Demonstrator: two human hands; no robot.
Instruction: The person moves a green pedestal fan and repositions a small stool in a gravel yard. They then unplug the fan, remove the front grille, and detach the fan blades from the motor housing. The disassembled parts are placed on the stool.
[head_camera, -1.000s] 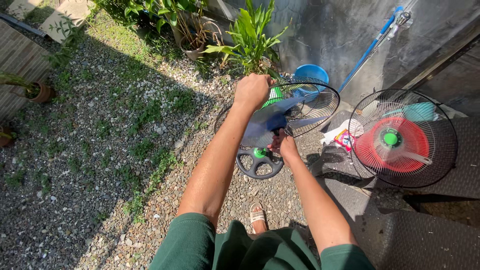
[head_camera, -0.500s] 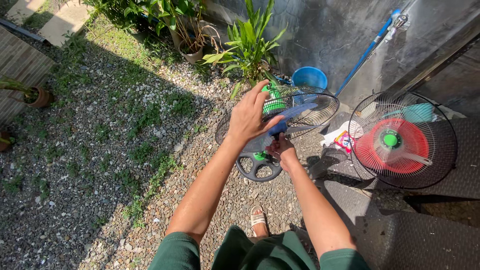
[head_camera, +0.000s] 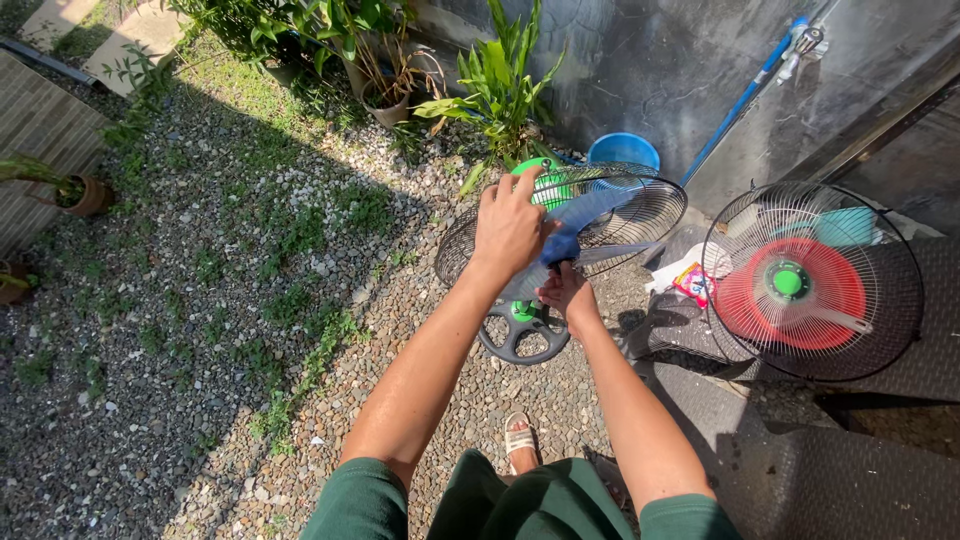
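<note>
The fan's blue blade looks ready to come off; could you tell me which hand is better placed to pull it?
Probably the left hand: it lies on the blue blade, while the right hand sits lower, near the fan's base.

Green stand fan (head_camera: 560, 215), blue blades, rear wire guard, tilted over gravel; front guard seemingly off.

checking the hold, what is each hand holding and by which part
Left hand grips the fan's green hub at the blades; right hand holds the lower blade edge.
</note>
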